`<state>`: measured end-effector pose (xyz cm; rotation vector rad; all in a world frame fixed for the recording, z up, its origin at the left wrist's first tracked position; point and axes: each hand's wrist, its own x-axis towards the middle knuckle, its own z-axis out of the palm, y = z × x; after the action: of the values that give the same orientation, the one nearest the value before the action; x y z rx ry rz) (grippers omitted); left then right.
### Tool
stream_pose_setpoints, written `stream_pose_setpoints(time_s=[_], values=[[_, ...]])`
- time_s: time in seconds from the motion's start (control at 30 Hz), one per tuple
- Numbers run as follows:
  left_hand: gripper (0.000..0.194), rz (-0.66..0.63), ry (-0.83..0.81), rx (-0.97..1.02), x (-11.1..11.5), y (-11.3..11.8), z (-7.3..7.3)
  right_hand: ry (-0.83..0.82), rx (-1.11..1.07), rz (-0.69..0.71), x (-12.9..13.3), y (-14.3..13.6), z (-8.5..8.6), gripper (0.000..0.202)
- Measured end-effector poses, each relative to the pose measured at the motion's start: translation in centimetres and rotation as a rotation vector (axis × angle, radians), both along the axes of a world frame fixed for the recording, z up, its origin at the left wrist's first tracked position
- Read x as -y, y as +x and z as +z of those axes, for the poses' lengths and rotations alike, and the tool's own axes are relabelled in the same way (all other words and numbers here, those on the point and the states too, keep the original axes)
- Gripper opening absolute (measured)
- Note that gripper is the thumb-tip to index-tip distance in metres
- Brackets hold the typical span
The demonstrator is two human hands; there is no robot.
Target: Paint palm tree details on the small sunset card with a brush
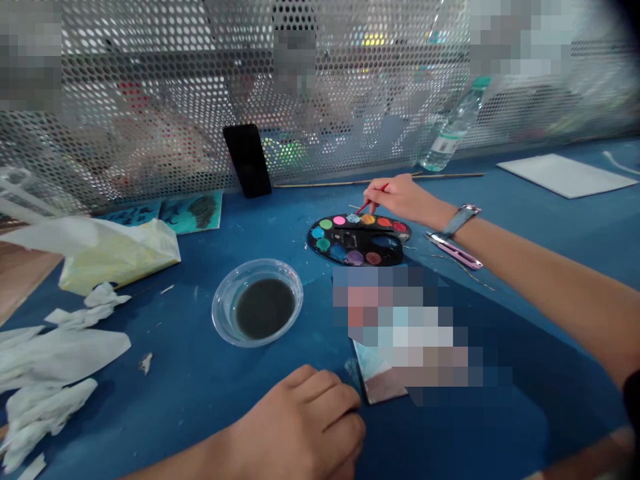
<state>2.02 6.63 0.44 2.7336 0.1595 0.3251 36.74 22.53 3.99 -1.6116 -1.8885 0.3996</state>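
Observation:
My right hand pinches a thin red paintbrush, its tip down at the far rim of a black paint palette, close to the pale blue paint. Round wells of several colours line the palette. My left hand rests on the blue table with its fingers curled in, and nothing shows in it. Just right of its knuckles lies a small painted panel, mostly blurred out. A clear plastic bowl of dark, murky water stands between my left hand and the palette.
Crumpled tissues and a tissue pack lie left. A phone leans on the perforated metal screen. A pink craft knife lies beneath my right wrist. Behind stand a water bottle and a white board.

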Motion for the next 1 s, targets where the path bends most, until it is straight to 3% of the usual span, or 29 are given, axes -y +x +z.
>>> stream_pose_setpoints(time_s=[0.63, 0.77, 0.9, 1.0], values=[[0.017, 0.001, -0.007, 0.018, 0.0, -0.3, 0.0, -0.017, -0.093, -0.049, 0.9, 0.1, -0.1, 0.026], [0.019, 0.009, -0.001, 0.048, 0.2, -0.4, -0.1, 0.066, -0.321, -0.126, 5.2, 0.4, 0.7, 0.024], [0.021, 0.015, 0.029, 0.076, 0.5, -0.3, -0.1, 0.084, -0.502, -0.096, 13.4, -1.4, 0.8, 0.028], [0.022, 0.013, 0.071, 0.086, 0.6, 0.0, -0.2, 0.007, -0.409, -0.041, 19.7, -3.9, 0.0, 0.029]])
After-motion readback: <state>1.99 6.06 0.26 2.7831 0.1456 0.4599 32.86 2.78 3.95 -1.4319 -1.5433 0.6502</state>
